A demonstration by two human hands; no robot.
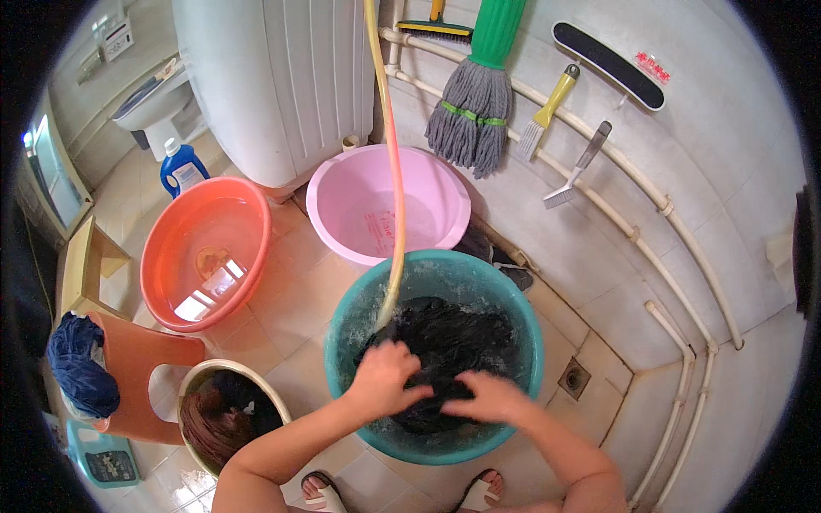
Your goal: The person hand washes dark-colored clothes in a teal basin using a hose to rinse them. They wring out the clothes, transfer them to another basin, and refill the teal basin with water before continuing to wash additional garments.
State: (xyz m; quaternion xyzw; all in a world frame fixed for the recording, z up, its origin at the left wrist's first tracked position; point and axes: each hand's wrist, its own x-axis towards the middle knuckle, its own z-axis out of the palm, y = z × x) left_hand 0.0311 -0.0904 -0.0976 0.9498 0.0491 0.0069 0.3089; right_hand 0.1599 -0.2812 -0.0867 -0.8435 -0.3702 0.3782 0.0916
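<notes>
A teal basin (532, 342) stands in front of my feet with a wet black garment (453, 329) lying in its water. My left hand (385, 382) is over the garment's left part, close to the lower end of a yellowish hose (396, 214) that runs down into the basin. Its thumb stands apart from fingers bent downward. At the right, my right hand (489, 398) is low over the same garment, thumb and fingers apart. Both hands' fingertips are partly blurred, and whether they touch the cloth is hard to see.
Behind stands a pink basin (342, 197); left of it are an orange basin (158, 265) of water and a blue bottle (184, 167). A cream bucket (278, 406) holds dark clothes beside an orange stool (137, 368). Mop (470, 120), brushes and pipes line the right wall.
</notes>
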